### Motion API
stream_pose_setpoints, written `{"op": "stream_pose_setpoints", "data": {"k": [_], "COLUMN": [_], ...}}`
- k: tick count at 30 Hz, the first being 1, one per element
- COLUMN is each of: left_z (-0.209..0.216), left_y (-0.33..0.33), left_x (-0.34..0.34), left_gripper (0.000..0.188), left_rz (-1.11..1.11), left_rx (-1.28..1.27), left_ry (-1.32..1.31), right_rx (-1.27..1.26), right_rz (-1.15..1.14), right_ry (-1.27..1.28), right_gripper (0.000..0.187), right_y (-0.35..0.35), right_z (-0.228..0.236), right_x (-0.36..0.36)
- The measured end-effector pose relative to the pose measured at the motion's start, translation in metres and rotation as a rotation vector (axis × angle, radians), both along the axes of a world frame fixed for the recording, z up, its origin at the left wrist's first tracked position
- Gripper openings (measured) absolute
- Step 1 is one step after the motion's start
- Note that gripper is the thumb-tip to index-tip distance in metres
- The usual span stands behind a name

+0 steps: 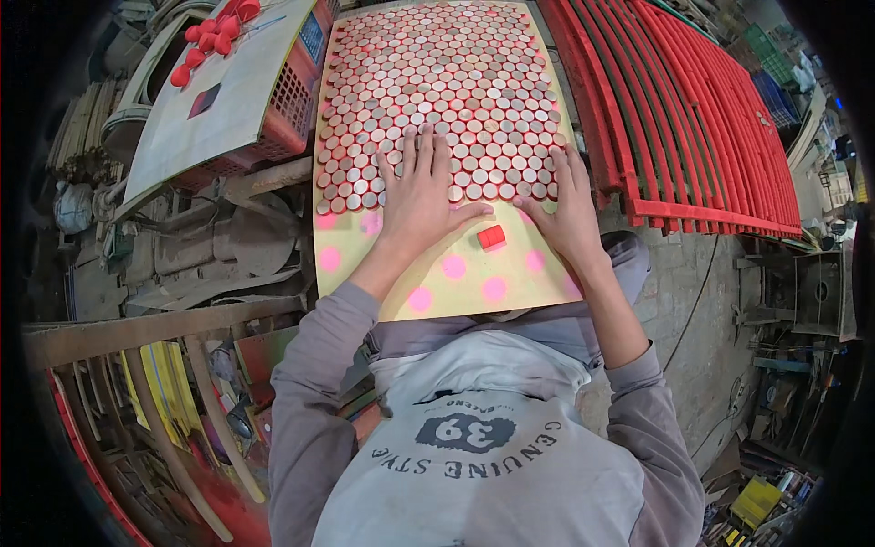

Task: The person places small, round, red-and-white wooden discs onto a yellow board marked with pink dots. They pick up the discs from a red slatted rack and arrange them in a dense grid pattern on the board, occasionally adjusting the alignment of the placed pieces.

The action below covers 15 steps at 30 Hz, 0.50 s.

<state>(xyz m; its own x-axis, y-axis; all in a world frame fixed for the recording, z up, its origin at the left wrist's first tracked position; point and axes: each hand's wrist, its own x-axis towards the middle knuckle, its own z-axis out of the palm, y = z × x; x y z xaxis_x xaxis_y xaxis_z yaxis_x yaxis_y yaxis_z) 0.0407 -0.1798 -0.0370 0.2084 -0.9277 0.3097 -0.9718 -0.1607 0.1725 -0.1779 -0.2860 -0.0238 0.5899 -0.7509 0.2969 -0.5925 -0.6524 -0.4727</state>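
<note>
Head view: a pale yellow board lies before the person, its long axis running near to far, with its near edge just above the lap; the far part is packed with small round discs, their flat wooden faces pointing up and their sides red; their rows run left to right, and the nearest row ends just beyond the bare near part, where pink spots show. One small red piece lies on that bare part, between the hands and slightly nearer than the thumbs, apart from the discs; its long axis seems to run roughly left to right, slightly slanted, though it is too small to tell which end is which.

The left hand lies over the near left discs, fingers spread and pointing far, thumb stretched right along the nearest row; the right hand is at the right edge of the discs, fingers pointing far and close together, thumb out to the left by the nearest row; neither hand pinches anything.

Red slats stand to the right; a white panel with red cups is to the far left, over a red crate.
</note>
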Motion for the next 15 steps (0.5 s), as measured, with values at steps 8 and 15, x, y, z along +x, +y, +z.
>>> {"op": "stream_pose_setpoints", "data": {"k": [8,15], "left_z": [0.013,0.016], "left_y": [0.026,0.048], "left_x": [0.028,0.07], "left_gripper": [0.117,0.105], "left_rz": [-0.072,-0.156], "left_rx": [0.048,0.13], "left_ry": [-0.055,-0.075], "right_rx": [0.111,-0.082], "right_rz": [-0.033,0.27], "right_ry": [-0.083,-0.041], "right_gripper": [0.084,0.044], "right_y": [0.013,0.008], "right_z": [0.014,0.026], "right_x": [-0.012,0.003]}}
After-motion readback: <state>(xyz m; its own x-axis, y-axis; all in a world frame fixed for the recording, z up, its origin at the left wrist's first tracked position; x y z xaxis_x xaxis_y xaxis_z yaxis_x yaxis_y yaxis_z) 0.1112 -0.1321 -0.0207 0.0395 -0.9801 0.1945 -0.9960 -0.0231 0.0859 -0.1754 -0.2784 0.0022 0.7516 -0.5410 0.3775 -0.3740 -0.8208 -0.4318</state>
